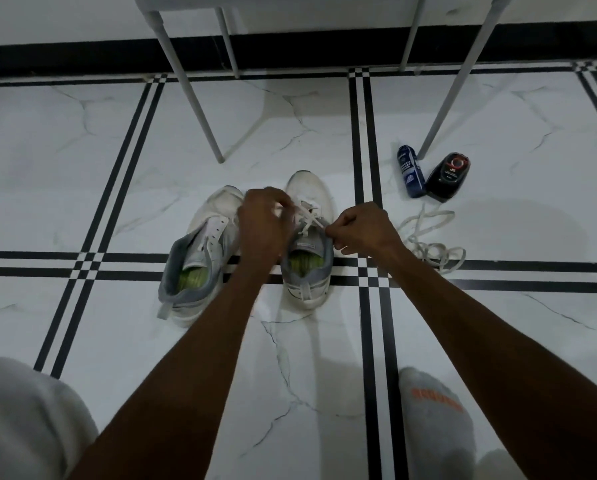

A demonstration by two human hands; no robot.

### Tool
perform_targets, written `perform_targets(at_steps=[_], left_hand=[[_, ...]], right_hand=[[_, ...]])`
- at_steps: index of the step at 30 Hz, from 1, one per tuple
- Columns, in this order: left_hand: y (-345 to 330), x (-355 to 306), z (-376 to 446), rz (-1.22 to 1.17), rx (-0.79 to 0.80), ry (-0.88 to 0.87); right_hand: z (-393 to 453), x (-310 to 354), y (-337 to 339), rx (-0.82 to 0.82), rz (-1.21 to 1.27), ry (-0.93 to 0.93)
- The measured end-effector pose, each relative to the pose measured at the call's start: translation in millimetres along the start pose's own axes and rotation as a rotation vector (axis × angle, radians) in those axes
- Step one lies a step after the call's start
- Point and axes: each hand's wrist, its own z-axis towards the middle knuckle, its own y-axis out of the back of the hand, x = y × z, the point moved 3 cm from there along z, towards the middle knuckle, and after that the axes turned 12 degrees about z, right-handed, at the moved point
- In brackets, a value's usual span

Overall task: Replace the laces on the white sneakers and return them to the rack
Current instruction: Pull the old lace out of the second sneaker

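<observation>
Nearest the camera: a grey sock (435,420) with orange lettering on the right, a pale knee (23,420) on the left, both over white marble floor (117,341) crossed by black stripes. Two bare forearms reaching forward from there.

A bit further out, two white sneakers, side by side, toes pointing away, green insoles showing. Left sneaker (200,251) tilted a little, eyelets bare, no lace in it. Right sneaker (309,237) sitting straight across the black stripe, with a white lace (307,216) criss-crossed over the tongue.

Left hand (264,225) over the gap between the sneakers, fingers curled and pinching the lace up near the front eyelets; a bit blurred, so exact finger placement hard to call. Right hand (359,230) just beside the right sneaker's collar, clenched round the other end of the lace.

Right of that, a loose lace (432,244) lying in a tangled pile on the floor, apart from the sneakers.

Beyond the pile, a blue bottle (410,171) and a black bottle (448,176) lying touching each other, near a white leg (453,81) of some furniture. More legs behind the sneakers, then a black skirting band along the wall.
</observation>
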Motion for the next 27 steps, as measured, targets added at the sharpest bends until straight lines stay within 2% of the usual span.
perform_targets(at_steps=[2, 3, 4, 6, 9, 11, 13, 15, 17, 19, 23, 24, 25, 27], left_hand=[[29.5, 33.2, 23.1, -0.079, -0.236, 0.451], [38.8, 47.0, 29.7, -0.017, -0.255, 0.604], [42.5, 54.6, 30.9, 0.057, -0.200, 0.669], [34.8, 46.5, 21.1, 0.086, -0.067, 0.588], [7.0, 10.7, -15.4, 0.033, -0.021, 0.183], [-11.2, 2.4, -37.4, -0.034, 0.118, 0.086], [-19.0, 7.8, -47.2, -0.072, 0.177, 0.094], [-18.8, 17.5, -48.0, -0.151, 0.150, 0.177], [-15.7, 20.8, -44.7, -0.219, 0.119, 0.239], [-15.9, 19.8, -43.8, -0.236, 0.134, 0.251], [-14.4, 17.2, -50.3, -0.256, 0.135, 0.250], [-12.9, 18.2, -50.4, -0.255, 0.132, 0.248], [-11.6, 19.0, -49.7, -0.254, 0.130, 0.258], [-11.2, 20.6, -47.8, -0.252, 0.140, 0.290]], right_hand=[[0.4, -0.6, 2.1, -0.016, -0.018, 0.010], [0.6, -2.2, 2.8, -0.028, -0.028, 0.023], [0.6, -4.1, 2.5, -0.035, -0.045, 0.035], [2.7, -5.4, 1.2, -0.045, -0.098, 0.055], [7.6, 1.2, -3.2, -0.046, -0.209, 0.107], [10.3, 4.9, -8.1, -0.052, -0.268, 0.143], [9.7, 3.6, -9.6, -0.066, -0.252, 0.148], [7.5, 0.9, -7.0, -0.104, -0.267, 0.194], [5.5, 6.1, -8.7, -0.135, -0.406, 0.321], [-1.3, 22.1, -25.3, -0.097, -0.614, 0.450], [-7.6, 24.0, -61.3, 0.006, -0.909, 0.517], [-6.7, 22.6, -60.5, 0.016, -0.896, 0.527], [-3.4, 21.3, -53.0, -0.009, -0.778, 0.516], [13.0, 17.1, -21.4, -0.183, -0.445, 0.338]])
